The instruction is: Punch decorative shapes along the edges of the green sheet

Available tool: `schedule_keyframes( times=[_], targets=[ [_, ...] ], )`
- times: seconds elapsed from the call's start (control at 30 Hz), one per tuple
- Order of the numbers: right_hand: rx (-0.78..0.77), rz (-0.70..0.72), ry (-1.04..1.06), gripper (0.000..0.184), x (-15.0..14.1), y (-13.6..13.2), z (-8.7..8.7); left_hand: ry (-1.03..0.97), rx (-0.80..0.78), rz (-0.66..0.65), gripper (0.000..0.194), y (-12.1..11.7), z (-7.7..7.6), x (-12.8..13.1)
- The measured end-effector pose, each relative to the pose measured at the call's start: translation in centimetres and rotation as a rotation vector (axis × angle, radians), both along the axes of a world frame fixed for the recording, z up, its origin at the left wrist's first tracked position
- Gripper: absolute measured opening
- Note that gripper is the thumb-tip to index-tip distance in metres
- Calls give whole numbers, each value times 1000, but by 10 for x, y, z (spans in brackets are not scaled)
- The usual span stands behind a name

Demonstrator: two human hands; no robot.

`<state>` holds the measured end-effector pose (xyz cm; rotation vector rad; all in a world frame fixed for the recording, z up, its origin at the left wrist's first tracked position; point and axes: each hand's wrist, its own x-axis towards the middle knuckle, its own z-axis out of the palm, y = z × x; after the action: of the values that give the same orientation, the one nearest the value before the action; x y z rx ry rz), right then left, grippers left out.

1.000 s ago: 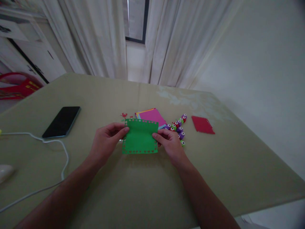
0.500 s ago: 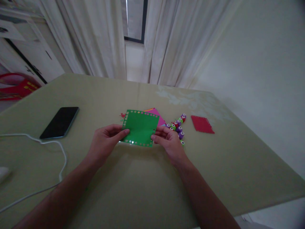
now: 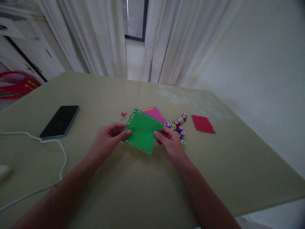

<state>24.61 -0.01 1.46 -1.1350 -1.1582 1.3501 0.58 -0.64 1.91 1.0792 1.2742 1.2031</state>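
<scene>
A green sheet of paper [image 3: 144, 132] with small shapes punched along its edges is held above the table, tilted clockwise. My left hand [image 3: 111, 136] pinches its left edge, thumb on top. On the right edge, my right hand [image 3: 170, 140] grips it the same way, with the fingers behind the sheet. Partly hidden behind the green paper lies a pink sheet of paper [image 3: 156, 114]. Several small purple, green and red hole punches with eye-like tops [image 3: 177, 124] lie in a cluster just beyond my right hand. Tiny red paper scraps [image 3: 123, 114] lie past my left hand.
Over to the right is a red sheet of paper [image 3: 203, 124] with a punched edge. A black phone [image 3: 60, 121] lies at the left, near a white cable [image 3: 59, 144]. Curtains [image 3: 100, 38] hang behind the table [image 3: 238, 165], and a wall stands at the right.
The green paper has turned clockwise between my hands, its lower right corner dropping toward me. Both hands still hold it in nearly the same place.
</scene>
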Motion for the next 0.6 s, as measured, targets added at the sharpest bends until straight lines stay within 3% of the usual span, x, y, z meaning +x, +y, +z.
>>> schedule_keyframes(
  times=[0.1, 0.2, 0.6],
  targets=[
    [-37, -66, 11, 26, 0, 0, 1, -33, -29, -116, 45, -2, -3, 3],
    [-79, -75, 21, 31, -1, -2, 3, -4, -57, -166, 37, -5, -4, 6],
    [-185, 7, 91, 39, -6, -6, 8, 33, 24, -82, 36, -8, 5, 9]
  ],
)
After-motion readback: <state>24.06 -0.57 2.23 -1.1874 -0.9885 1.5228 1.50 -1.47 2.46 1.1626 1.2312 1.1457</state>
